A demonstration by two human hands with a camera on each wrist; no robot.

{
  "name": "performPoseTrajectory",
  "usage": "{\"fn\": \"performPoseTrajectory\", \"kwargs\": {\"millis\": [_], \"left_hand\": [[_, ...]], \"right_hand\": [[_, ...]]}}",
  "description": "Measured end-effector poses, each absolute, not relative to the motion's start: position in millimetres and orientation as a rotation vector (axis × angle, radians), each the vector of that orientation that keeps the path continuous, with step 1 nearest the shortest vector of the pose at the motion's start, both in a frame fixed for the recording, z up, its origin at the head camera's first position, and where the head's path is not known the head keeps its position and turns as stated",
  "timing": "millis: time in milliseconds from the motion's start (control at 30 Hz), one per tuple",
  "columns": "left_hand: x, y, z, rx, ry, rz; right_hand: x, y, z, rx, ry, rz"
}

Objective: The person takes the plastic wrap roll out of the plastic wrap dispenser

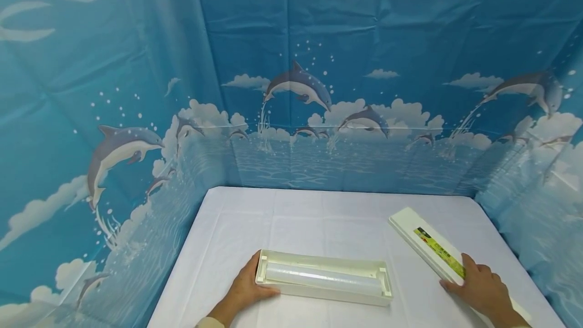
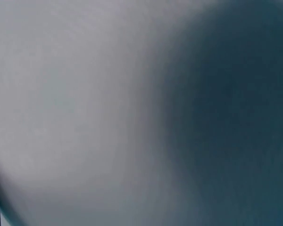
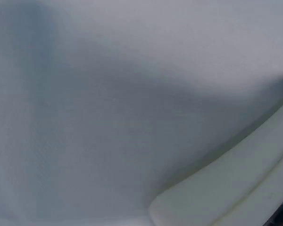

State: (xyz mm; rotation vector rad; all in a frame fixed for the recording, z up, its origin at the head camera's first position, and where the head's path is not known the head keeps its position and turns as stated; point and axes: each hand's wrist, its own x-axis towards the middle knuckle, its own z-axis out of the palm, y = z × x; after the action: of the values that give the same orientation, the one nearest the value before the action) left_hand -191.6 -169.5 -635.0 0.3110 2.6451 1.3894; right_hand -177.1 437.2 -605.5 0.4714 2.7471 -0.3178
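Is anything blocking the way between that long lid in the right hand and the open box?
Nothing visible does: only bare white cloth lies between the lid and the open box. The left hand grips the box's far end, away from the lid.

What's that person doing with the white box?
A person's left hand holds one end of an open white box, with a clear roll lying inside. Their right hand grips a long piece with a green label, which looks like the lid. It's off the box, over to the right.
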Motion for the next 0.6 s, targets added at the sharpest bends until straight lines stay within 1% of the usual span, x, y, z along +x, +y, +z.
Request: {"fn": "performPoseTrajectory", "kwargs": {"millis": [200,333,500,600], "left_hand": [[-192.5,-169.6,-634.6,0.33,2.642,1.382],[-193.2,-169.3,-635.1,0.321,2.641,1.381],[-193.1,-169.1,-634.9,0.302,2.627,1.39],[-192.6,-168.7,-633.9,0.303,2.618,1.397]], "right_hand": [[-174.2,439.8,-611.6,0.455,2.771,-0.368],[-174.6,433.9,-608.6,0.455,2.913,-0.372],[-178.1,419.2,-595.0,0.313,3.154,-0.467],[-182.4,406.5,-581.8,0.212,3.168,-0.58]]}}
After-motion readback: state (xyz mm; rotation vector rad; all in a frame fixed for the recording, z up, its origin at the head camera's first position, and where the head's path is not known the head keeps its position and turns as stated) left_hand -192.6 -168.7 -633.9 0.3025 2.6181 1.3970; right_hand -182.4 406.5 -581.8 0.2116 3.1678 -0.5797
